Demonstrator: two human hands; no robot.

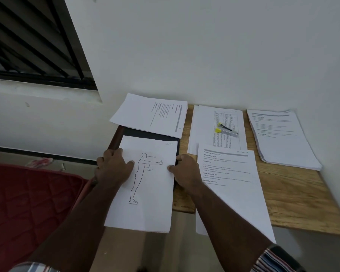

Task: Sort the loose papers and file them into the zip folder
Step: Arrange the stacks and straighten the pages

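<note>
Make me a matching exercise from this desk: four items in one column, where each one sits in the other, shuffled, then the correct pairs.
Items
1. figure-drawing sheet
2. stapler
3. thick paper stack
4. sideways text sheet

Places
A. far right of the wooden table, beside the wall
B. under both hands, left hand and right hand, hanging over the near edge
C. on the printed sheet with a table, at the back middle
D. across the far end of the dark folder

Pairs: 1-B, 2-C, 3-A, 4-D
</note>
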